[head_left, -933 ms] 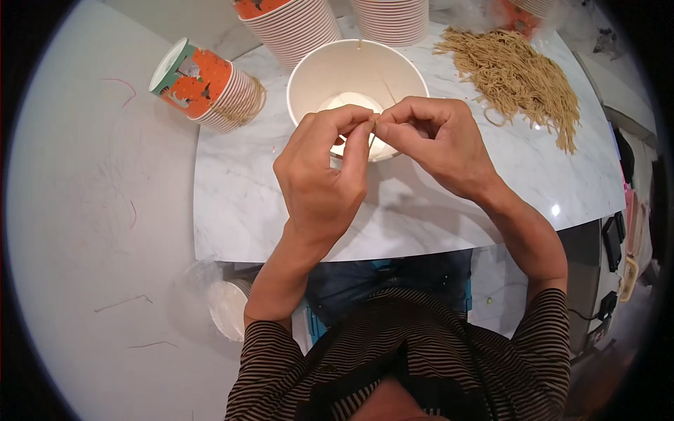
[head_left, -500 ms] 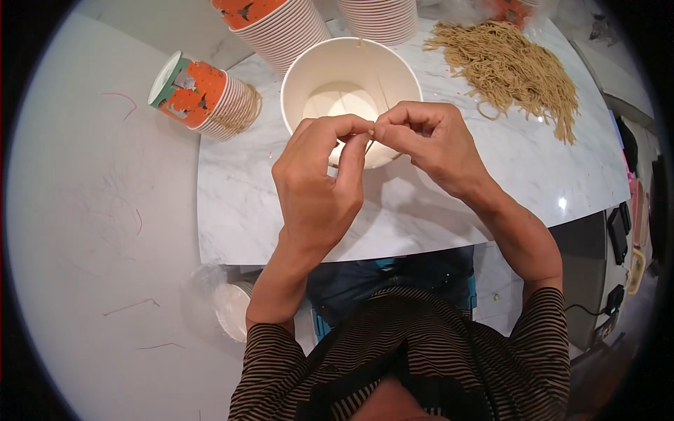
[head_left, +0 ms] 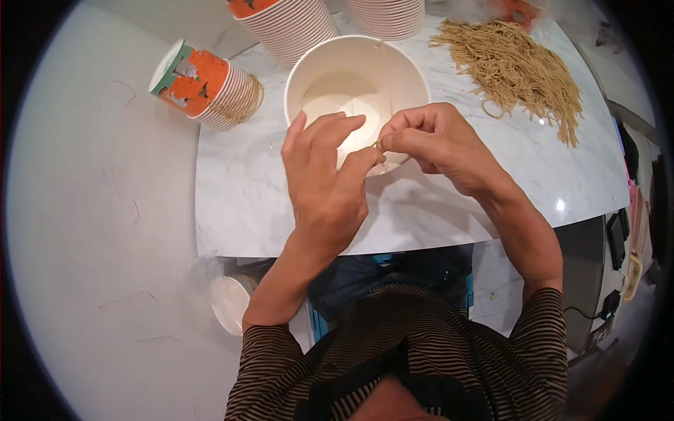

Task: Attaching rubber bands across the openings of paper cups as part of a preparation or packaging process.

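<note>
A large white paper bucket [head_left: 303, 83] stands on the marble-patterned table, its mouth facing me. Over its near rim, the thumb and forefinger of my right hand [head_left: 442, 147] pinch a short piece of thin tan cord [head_left: 379, 145]. My left hand [head_left: 326, 172] is beside it with fingers spread; its thumb reaches toward the pinched cord, and I cannot tell whether it touches. A fine strand also runs up the inside of the bucket to its far rim. The part of the cord inside my right fingers is hidden.
Loose tan cords [head_left: 516, 77] lie heaped at the far right. Nested orange-and-white buckets [head_left: 291, 31] and another stack [head_left: 386, 17] stand behind. At left sits an orange stack with a green-edged end [head_left: 200, 83] and cords around it. A white bucket [head_left: 230, 305] is below the table edge.
My left fingers have opened and lifted away from the pinch, where both hands met before. My right hand still pinches the cord, slightly lower. The view has shifted a little.
</note>
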